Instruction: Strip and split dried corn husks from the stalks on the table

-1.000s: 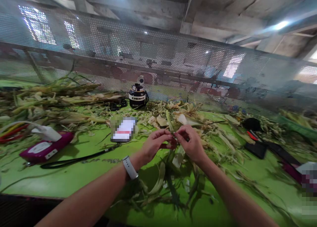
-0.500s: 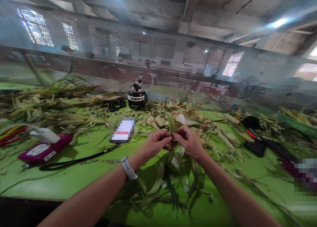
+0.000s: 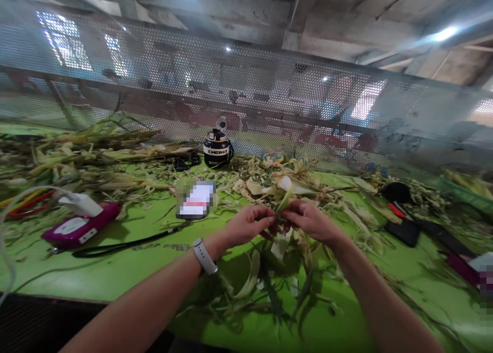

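Observation:
My left hand (image 3: 252, 224) and my right hand (image 3: 310, 220) meet above the green table (image 3: 150, 271), fingers pinched close together. Between them they grip a strip of pale green corn husk (image 3: 285, 201), its broad end pointing up and to the right. The lower part of the strip is hidden by my fingers. A light-coloured watch (image 3: 205, 256) is on my left wrist. Below my hands lie loose husk strips (image 3: 252, 276) and a dark green leafy piece (image 3: 272, 296). Beyond them is a heap of dried husks (image 3: 292, 181).
A phone (image 3: 196, 199) with a black strap (image 3: 127, 245) lies left of my hands. Farther left sits a magenta power strip (image 3: 82, 224) with a white plug. A black "ENERGY" bottle (image 3: 216, 150) stands before the perforated metal screen (image 3: 262, 101). Husk piles (image 3: 96, 153) cover the back left.
The husk strip has tilted from upright to leaning right. My right hand has shifted slightly right and turned. The whole view has moved a little, so everything appears farther right.

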`<state>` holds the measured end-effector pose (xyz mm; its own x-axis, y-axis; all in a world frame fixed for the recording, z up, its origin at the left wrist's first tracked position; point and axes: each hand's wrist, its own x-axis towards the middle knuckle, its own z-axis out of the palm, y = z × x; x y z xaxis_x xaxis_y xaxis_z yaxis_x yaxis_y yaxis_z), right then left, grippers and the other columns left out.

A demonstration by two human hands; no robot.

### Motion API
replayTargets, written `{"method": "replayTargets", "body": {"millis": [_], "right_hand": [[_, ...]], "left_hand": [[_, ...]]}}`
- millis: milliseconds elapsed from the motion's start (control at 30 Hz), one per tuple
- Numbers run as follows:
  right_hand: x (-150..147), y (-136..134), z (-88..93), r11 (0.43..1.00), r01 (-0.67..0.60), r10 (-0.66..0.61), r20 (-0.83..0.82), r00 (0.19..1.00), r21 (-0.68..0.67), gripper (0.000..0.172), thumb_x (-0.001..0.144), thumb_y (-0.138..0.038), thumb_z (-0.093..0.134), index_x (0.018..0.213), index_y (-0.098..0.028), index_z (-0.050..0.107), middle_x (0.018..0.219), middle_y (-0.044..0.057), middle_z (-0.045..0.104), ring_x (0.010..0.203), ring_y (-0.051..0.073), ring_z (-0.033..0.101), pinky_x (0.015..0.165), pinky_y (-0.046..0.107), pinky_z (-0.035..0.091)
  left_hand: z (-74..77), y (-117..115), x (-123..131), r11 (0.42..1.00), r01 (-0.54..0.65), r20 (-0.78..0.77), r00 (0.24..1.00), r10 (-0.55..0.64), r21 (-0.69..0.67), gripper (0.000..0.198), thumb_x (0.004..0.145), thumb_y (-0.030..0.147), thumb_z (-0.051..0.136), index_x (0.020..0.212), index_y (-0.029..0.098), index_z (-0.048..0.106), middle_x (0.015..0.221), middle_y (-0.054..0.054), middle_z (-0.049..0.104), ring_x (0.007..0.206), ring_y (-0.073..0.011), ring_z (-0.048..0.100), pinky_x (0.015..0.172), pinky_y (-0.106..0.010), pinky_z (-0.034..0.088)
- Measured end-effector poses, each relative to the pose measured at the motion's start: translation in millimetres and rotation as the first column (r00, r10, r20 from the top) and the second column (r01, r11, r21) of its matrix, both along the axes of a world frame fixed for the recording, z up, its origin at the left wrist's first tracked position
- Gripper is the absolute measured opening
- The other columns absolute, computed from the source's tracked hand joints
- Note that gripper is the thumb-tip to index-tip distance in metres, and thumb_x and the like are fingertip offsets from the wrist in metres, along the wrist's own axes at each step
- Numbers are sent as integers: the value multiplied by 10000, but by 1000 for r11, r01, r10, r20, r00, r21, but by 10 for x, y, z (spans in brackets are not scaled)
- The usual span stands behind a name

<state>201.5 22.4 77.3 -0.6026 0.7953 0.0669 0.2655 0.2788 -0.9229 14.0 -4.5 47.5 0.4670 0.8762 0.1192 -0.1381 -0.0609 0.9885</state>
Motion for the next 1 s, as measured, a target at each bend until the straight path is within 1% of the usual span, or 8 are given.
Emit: {"method": "replayTargets", "body": {"millis": [200, 300, 400, 600, 733, 833, 900, 1000], "right_hand": [[14, -13, 28, 998, 67, -67, -19, 998, 4, 310, 773, -481, 589, 774, -172, 558, 624, -5, 597, 546, 123, 557, 540, 258, 457], [-13, -34, 14, 984, 101, -106, 23, 994, 147, 304, 767, -464, 610, 809, -173, 536, 672, 4, 600, 584, 119, 547, 548, 244, 434], [-41, -35, -25, 938, 141, -162, 41, 986, 317, 247, 791, -410, 598, 793, -174, 526, 673, -1, 574, 585, 109, 511, 542, 235, 408], [-61, -10, -63, 895, 230, -252, 8, 968, 383, 173, 851, -341, 509, 792, -180, 526, 627, -14, 539, 561, 109, 496, 539, 239, 407], [-47, -40, -17, 780, 250, -259, -68, 963, 574, 121, 807, -289, 573, 882, -194, 577, 768, 27, 573, 682, 141, 541, 588, 258, 444], [-36, -83, 24, 657, 183, -177, -86, 980, 731, 136, 785, -206, 581, 913, -218, 625, 911, 59, 580, 880, 188, 556, 764, 332, 471], [-39, -102, 31, 600, 162, -152, -88, 984, 784, 157, 777, -170, 585, 911, -228, 642, 969, 64, 572, 967, 201, 543, 863, 372, 447], [-55, -98, 1, 543, 144, -152, -72, 986, 827, 146, 792, -179, 600, 909, -246, 656, 978, 58, 570, 973, 198, 546, 870, 370, 449]], "left_hand": [[30, 9, -10, 997, -28, 81, 996, 35, -76, 332, 650, 426, 725, 768, 124, 653, 705, -44, 664, 672, -148, 619, 620, -274, 523], [42, -1, -4, 993, -73, 122, 989, 84, -94, 337, 637, 420, 735, 764, 117, 658, 727, -48, 668, 680, -148, 617, 643, -291, 529], [56, -23, 12, 990, -101, 137, 984, 114, -100, 335, 640, 416, 732, 774, 119, 653, 737, -48, 672, 695, -149, 616, 636, -285, 530], [78, -48, 12, 987, -99, 158, 980, 118, -124, 281, 671, 356, 718, 824, 133, 639, 780, -57, 688, 735, -159, 621, 608, -259, 513], [86, -39, -9, 971, -132, 234, 956, 178, -199, 218, 655, 303, 728, 772, 147, 631, 762, -38, 676, 740, -157, 619, 604, -246, 493], [90, -26, -14, 955, -161, 254, 941, 224, -248, 197, 617, 260, 754, 734, 149, 641, 726, -12, 652, 708, -125, 593, 605, -219, 470], [93, -19, -11, 943, -175, 262, 932, 252, -284, 196, 589, 237, 771, 711, 144, 649, 701, -1, 639, 675, -101, 573, 601, -201, 454], [94, -14, 0, 925, -178, 295, 913, 283, -336, 219, 541, 211, 799, 689, 132, 659, 680, 6, 634, 641, -81, 561, 600, -186, 437]]}}
